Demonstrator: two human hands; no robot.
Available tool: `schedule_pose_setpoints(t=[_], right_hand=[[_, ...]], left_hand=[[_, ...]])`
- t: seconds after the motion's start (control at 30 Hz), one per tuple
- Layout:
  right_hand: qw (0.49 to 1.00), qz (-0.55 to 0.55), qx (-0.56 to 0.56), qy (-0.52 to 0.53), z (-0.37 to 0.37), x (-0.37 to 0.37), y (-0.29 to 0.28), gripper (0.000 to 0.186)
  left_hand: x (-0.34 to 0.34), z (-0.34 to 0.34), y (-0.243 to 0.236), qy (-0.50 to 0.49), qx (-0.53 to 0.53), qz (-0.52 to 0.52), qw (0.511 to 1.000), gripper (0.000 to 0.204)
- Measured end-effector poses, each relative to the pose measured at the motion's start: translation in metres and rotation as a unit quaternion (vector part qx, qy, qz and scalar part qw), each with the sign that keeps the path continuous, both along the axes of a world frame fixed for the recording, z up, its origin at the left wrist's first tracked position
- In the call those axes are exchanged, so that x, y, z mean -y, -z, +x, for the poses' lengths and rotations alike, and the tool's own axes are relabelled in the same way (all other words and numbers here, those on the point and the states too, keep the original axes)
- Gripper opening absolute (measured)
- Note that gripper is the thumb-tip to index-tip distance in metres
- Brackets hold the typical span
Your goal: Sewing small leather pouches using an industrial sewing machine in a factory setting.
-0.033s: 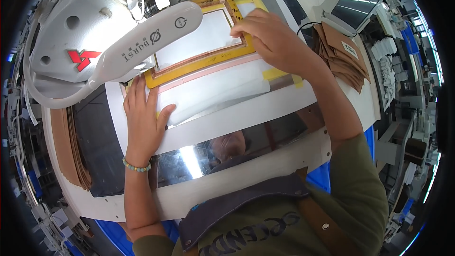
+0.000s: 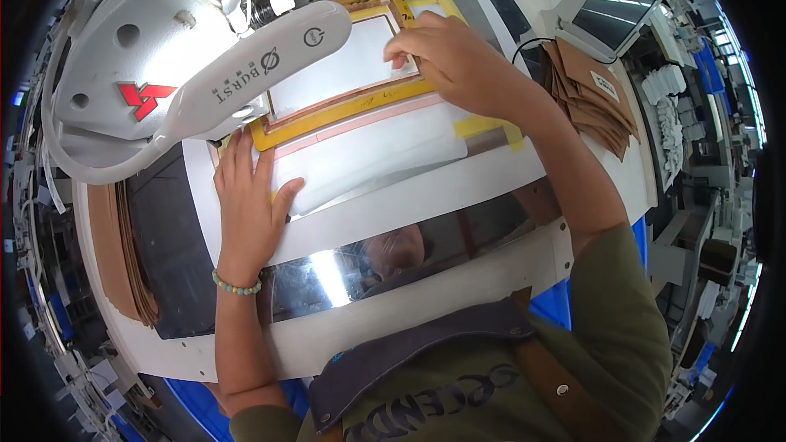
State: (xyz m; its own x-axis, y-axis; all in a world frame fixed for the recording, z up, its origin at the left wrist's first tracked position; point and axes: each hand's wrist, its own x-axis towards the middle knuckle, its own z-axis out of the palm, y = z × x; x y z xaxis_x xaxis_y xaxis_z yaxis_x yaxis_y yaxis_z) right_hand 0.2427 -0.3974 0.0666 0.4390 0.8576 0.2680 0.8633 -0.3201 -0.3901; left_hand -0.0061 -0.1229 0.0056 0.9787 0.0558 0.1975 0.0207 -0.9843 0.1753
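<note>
A yellow rectangular frame (image 2: pixel 352 107) lies on white sheeting under a machine head, with a white panel (image 2: pixel 327 69) inside its brown inner border. My left hand (image 2: pixel 248 217) rests flat beside the frame's near left corner, fingers stretched out and thumb apart. Over the right side of the frame, my right hand (image 2: pixel 454 61) is closed, its fingers curled down toward the panel; whatever is between the fingertips is hidden. A smooth whitish strip (image 2: pixel 385 165) lies in front of the frame, and yellow tape (image 2: pixel 476 127) sticks to the sheeting at its right.
A white lamp arm (image 2: pixel 254 69) reaches over the frame from the white machine head (image 2: pixel 106 57). Brown paper pieces (image 2: pixel 585 98) and a screen (image 2: pixel 618 0) stand at the right. More brown pieces (image 2: pixel 115 254) are stacked at left. A shiny plate (image 2: pixel 401 266) runs along the front.
My right hand has shifted slightly left, further over the white panel, with its fingers more curled. The left hand stays in place.
</note>
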Motion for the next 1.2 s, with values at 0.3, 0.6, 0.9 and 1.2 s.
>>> schedule_pose_setpoints(t=[0.3,0.6,0.9,1.2], right_hand=[[0.988,-0.133,0.024,-0.074,0.014,-0.035,0.02,0.012],[0.979,-0.153,0.135,-0.026,0.004,-0.048,-0.006,0.015],[0.943,-0.038,-0.325,-0.059,-0.036,-0.14,0.002,0.017],[0.976,-0.066,-0.209,0.022,-0.036,-0.156,0.032,0.021]], left_hand=[[0.001,0.001,0.001,-0.011,0.005,0.008,1.0,0.07],[-0.001,0.0,0.004,-0.004,0.03,-0.006,1.0,0.071],[-0.004,-0.002,0.006,0.005,0.047,-0.02,0.999,0.069],[-0.004,-0.001,0.009,0.012,0.089,-0.034,0.995,0.064]])
